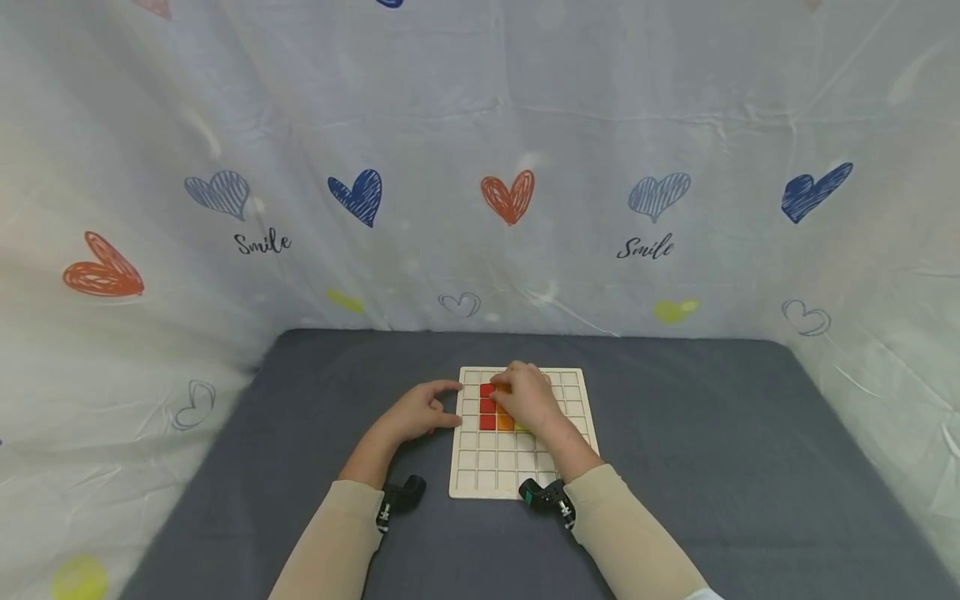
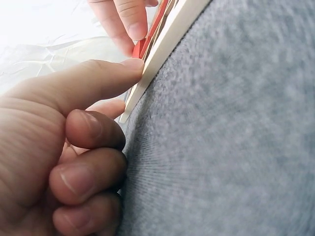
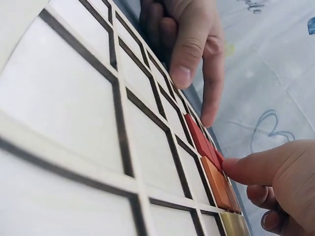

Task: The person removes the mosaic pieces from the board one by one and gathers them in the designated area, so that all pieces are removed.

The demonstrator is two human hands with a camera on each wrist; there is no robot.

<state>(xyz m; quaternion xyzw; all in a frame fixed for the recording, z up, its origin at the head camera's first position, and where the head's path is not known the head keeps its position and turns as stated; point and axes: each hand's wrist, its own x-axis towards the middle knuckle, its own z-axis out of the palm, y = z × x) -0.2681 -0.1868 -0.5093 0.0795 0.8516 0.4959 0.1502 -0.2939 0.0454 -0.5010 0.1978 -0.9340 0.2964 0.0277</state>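
A slip of the spread left hand could skew the adjacent board. Right hand, pinch unclear, could jolt nearby red tiles

Tiles within a board atop the table, with a curtain behind.

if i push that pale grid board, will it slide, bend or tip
The grid board is probably stiff, judging by its straight edge. Lying flat on the grey cloth, it would likely slide rather than tip. The red tiles seem seated between raised borders, so they'd probably travel along.
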